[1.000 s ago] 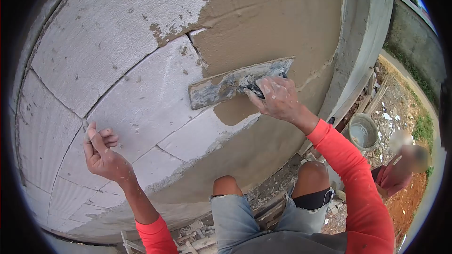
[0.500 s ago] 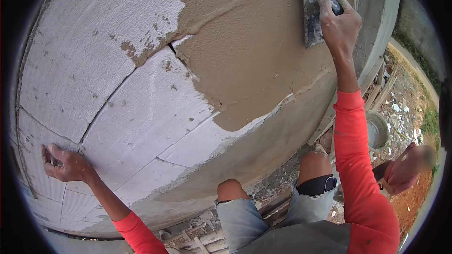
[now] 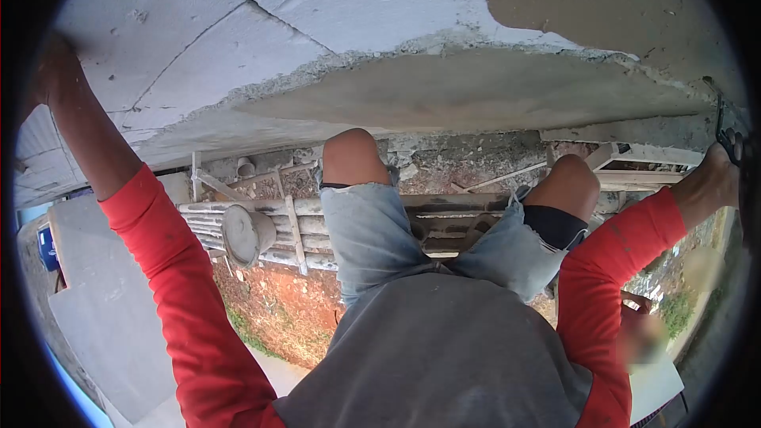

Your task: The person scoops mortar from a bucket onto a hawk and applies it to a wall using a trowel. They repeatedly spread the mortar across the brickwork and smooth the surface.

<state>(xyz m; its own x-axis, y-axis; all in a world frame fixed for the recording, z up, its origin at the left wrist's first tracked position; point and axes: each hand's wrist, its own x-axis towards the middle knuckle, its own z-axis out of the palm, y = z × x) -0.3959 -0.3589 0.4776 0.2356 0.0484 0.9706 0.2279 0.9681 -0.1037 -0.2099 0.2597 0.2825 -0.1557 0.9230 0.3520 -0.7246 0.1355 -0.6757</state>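
Observation:
My left hand (image 3: 49, 71) is at the far left against the pale block wall (image 3: 238, 55), its fingers lost in the dark edge of the view. At the far right my right hand (image 3: 723, 168) is closed on the dark handle of a trowel (image 3: 721, 115), whose blade shows only in part beside the wall. Wet brown plaster (image 3: 587, 0) covers the upper right of the blocks. Below the blocks runs a band of smoother grey plaster (image 3: 476, 87).
Bamboo poles and boards (image 3: 297, 226) lie below my knees, with a round bucket (image 3: 240, 235) among them. Red soil and rubble show further down. Another person (image 3: 640, 337) is at the lower right, partly behind my sleeve.
The view has tilted down toward my lap and the poles. My right hand and the trowel have come down from the upper plaster to the wall's lower right.

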